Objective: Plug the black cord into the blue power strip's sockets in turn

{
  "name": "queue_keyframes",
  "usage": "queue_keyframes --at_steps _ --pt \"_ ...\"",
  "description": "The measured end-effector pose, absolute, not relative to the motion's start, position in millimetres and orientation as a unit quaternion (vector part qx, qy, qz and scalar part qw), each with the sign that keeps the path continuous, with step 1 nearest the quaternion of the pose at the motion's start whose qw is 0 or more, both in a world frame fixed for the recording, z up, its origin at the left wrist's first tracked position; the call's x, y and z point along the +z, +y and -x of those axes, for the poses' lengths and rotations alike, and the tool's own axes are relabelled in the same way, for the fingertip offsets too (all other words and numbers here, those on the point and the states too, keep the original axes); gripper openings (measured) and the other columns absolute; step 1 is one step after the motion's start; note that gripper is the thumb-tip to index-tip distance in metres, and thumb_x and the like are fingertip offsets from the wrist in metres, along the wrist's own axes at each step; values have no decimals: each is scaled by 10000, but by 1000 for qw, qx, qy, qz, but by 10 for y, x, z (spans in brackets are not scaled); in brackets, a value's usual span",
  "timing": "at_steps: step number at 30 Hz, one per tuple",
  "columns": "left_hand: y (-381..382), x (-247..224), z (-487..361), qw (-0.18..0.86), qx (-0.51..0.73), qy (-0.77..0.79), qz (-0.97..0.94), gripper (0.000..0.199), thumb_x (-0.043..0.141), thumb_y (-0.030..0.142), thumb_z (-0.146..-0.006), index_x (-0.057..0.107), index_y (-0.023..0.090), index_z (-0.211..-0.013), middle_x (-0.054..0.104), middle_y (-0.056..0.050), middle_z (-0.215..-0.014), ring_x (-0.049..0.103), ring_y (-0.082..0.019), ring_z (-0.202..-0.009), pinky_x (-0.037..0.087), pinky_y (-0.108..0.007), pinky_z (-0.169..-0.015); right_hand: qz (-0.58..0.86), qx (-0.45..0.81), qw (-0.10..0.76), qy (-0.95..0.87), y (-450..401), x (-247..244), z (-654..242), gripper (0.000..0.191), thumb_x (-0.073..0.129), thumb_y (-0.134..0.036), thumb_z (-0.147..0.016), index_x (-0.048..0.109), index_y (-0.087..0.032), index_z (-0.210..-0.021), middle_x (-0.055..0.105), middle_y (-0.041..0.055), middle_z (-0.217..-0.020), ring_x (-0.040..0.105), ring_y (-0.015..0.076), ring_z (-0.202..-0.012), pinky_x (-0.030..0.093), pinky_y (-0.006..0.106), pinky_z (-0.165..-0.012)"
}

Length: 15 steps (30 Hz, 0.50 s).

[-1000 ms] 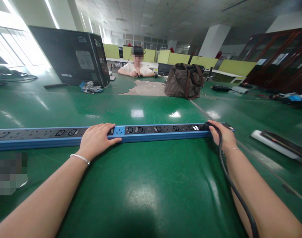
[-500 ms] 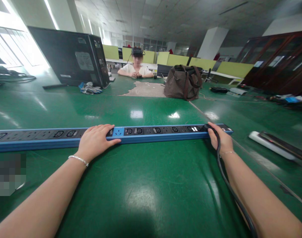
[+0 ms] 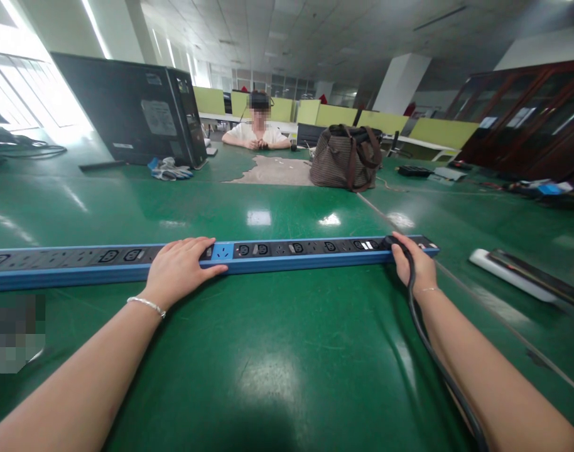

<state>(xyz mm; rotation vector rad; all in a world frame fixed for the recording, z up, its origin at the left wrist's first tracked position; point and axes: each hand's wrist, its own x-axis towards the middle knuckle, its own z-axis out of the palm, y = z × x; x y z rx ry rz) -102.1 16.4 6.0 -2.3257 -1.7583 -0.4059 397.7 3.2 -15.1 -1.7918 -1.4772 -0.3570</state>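
Note:
A long blue power strip (image 3: 287, 265) with black sockets and one blue socket (image 3: 223, 252) lies across the green surface. Left of the blue socket, my left hand (image 3: 183, 260) grips the strip across its width, thumb on the near side and fingers over the top. Near the strip's right end, my right hand (image 3: 413, 258) is closed around a black plug (image 3: 389, 241), which sits at a socket; how deep it is in cannot be seen. The plug's black cable (image 3: 421, 326) runs down along my right forearm.
A black computer case (image 3: 127, 113) stands back left, with gloves (image 3: 170, 169) beside it. Behind are a brown bag (image 3: 336, 157) and a seated person (image 3: 259, 133). A white and black bar (image 3: 517, 276) lies to the right.
The whole view has shifted very slightly. Both hands keep their places on the strip and the plug.

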Motion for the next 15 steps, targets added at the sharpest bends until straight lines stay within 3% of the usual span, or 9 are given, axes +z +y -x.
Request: queue_keyframes --at_steps 8,12,15 --pt "181 31 1039 99 -142 -592 787 716 468 670 -768 535 156 -1263 604 -136 -1256 546 -316 -1148 368 -449 -1002 743 -126 391 -528 83 -151 -3968 483 493 -460 -794 628 -195 -1175 688 111 -1040 620 281 -964 475 434 -884" --pt "174 42 1035 103 -146 -588 789 702 476 664 -768 542 159 -1251 613 -130 -1240 555 -311 -1135 374 -444 -994 765 -117 369 -514 94 -167 -4000 464 439 -502 -810 689 -181 -1033 700 127 -947 621 295 -937 474 438 -863" --pt "174 47 1034 97 -149 -590 788 700 482 664 -762 544 163 -1246 619 -130 -1229 562 -310 -1123 381 -447 -983 760 -111 399 -502 132 -182 -4039 447 464 -510 -799 690 -176 -990 696 121 -923 618 295 -944 462 439 -878"
